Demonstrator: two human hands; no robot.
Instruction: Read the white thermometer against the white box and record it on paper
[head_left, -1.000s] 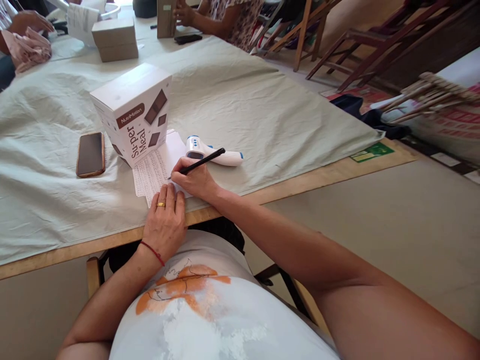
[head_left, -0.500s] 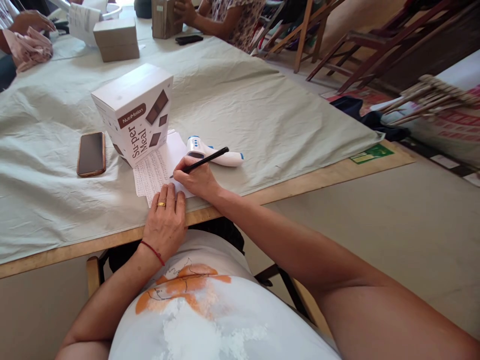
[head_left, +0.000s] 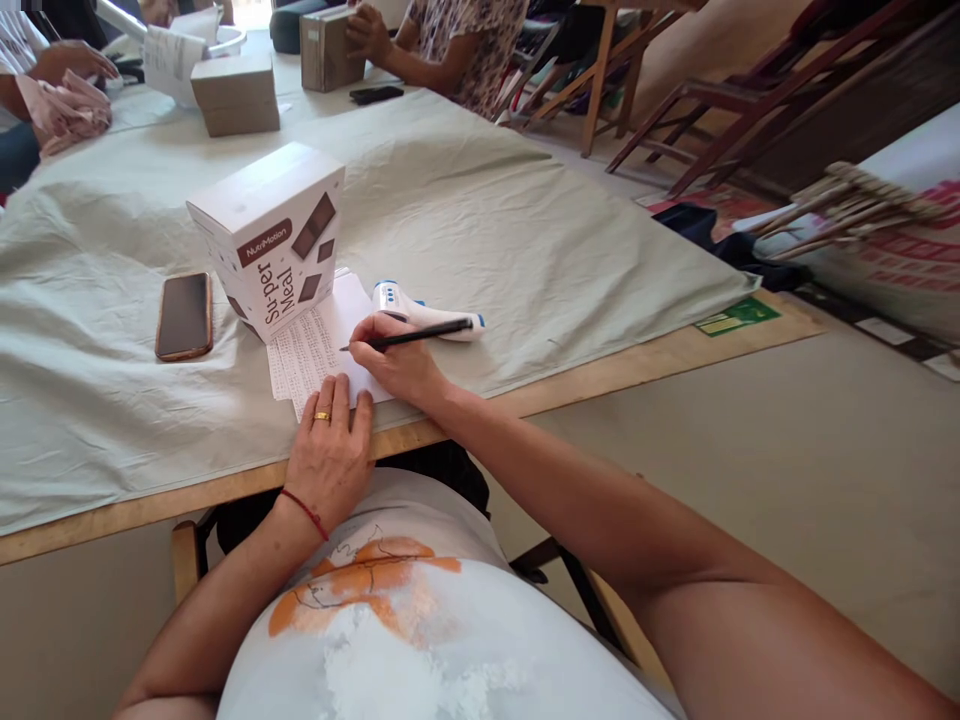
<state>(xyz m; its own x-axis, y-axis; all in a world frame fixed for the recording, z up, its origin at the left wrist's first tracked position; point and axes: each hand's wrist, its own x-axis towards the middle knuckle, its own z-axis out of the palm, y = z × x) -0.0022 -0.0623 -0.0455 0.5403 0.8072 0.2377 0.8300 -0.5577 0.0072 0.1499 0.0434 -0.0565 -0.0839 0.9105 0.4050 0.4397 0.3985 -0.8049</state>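
My right hand (head_left: 397, 360) grips a black pen (head_left: 431, 331), its tip at the written part of the paper sheets (head_left: 309, 345). Rows of small handwriting cover the left of the sheets; the right part is white. My left hand (head_left: 330, 430) lies flat at the table's front edge, fingertips on the lower edge of the paper, a ring on one finger. Standing over the top of the sheets is a white box (head_left: 277, 240) marked "Su-per Meal". A white and blue infrared thermometer (head_left: 397, 300) lies just beyond my right hand, partly hidden by the pen.
On the cloth-covered table (head_left: 480, 230), a phone (head_left: 184, 315) lies left of the white box. Farther back are a brown carton (head_left: 236, 95) and a dark phone (head_left: 376, 94). Another person's hand (head_left: 367, 35) holds a second carton (head_left: 330, 50). Folded chairs (head_left: 720, 95) lean at the right.
The pen has tilted lower, its back end swinging down and to the right over the thermometer. My left hand stays on the paper. The whole view has shifted slightly.
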